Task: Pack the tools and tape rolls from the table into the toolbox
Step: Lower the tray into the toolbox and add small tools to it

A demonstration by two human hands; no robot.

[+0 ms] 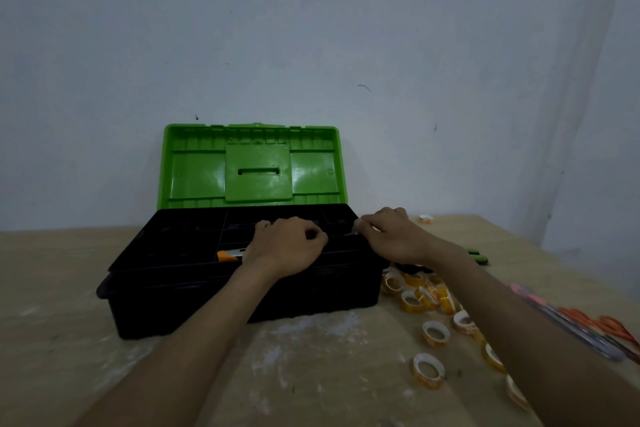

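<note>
The black plastic toolbox point(242, 302), long axis left-right and green lid point(252, 163) raised, holds an orange-handled tool point(228, 255) lying lengthwise in its tray point(173, 239), while the left hand point(284, 246) and right hand point(391, 236) curl fingers there, possibly gripping; yellow-cored tape rolls point(440, 295) lie beside it on the surface point(52, 270).

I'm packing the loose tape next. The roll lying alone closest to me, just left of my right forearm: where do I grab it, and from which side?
From above. The tape roll lies nearly flat on the table, open core up, with nothing touching it. Slip a finger into the core, thumb on the outer wall, and pinch the ring's near side.
</note>
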